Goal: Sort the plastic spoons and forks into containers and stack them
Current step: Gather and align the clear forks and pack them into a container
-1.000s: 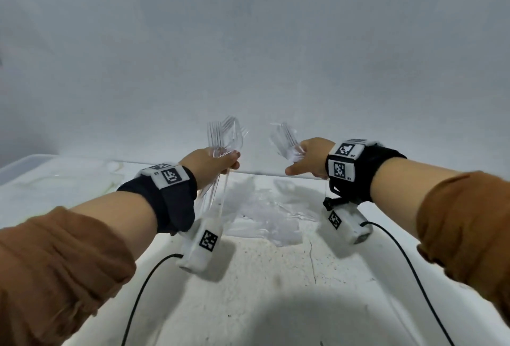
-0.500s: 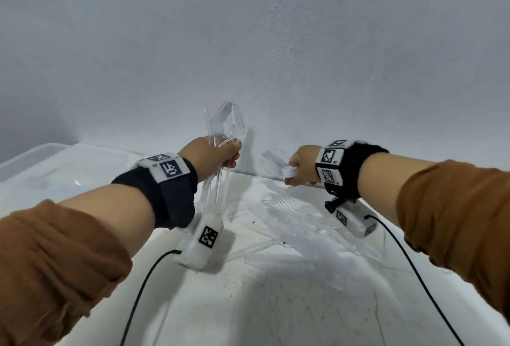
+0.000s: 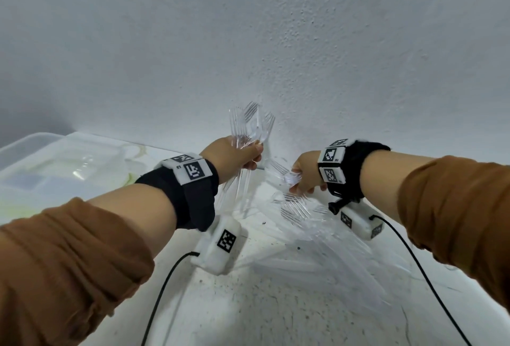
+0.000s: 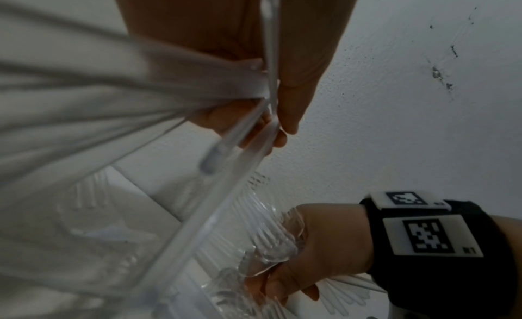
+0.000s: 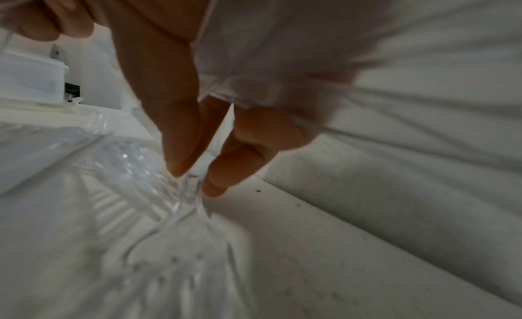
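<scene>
A clear lidded container (image 3: 36,158) sits far left as the left hand (image 3: 230,159) grips a raised bundle of at least four clear forks (image 3: 249,127), while the right hand (image 3: 305,176), now lower than a second ago, pinches one fork (image 3: 281,171) over the uncountable pile (image 3: 298,213) on the white table (image 3: 276,304).

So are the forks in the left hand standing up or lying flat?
Standing up. The left hand grips the bundle of forks by the handles, prongs fanned upward against the wall.
</scene>
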